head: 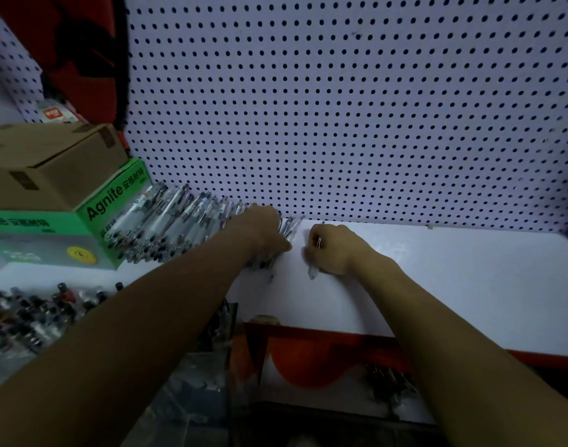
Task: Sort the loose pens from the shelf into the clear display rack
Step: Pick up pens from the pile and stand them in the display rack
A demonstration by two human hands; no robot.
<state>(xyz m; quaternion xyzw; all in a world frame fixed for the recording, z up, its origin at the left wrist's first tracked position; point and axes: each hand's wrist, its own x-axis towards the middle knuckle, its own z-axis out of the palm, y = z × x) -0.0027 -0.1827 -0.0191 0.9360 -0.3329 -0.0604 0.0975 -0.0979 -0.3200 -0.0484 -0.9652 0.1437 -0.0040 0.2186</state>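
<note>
A heap of loose clear-barrelled pens [176,221] lies on the white shelf [437,285] against the pegboard. My left hand [263,230] rests on the heap's right end, fingers curled down over several pens. Just to the right, my right hand [337,250] grips a clear pen [313,272] whose tip points down at the shelf. The clear display rack [24,317] stands at the lower left, filled with several upright pens with dark caps. A clear panel [227,321] stands below my left forearm.
A green "Agnite" box [82,227] with a brown carton [50,162] on top stands left of the heap. The white pegboard [340,108] closes the back. A red edge strip [324,337] runs along the shelf front, with more pens [385,382] on the level below.
</note>
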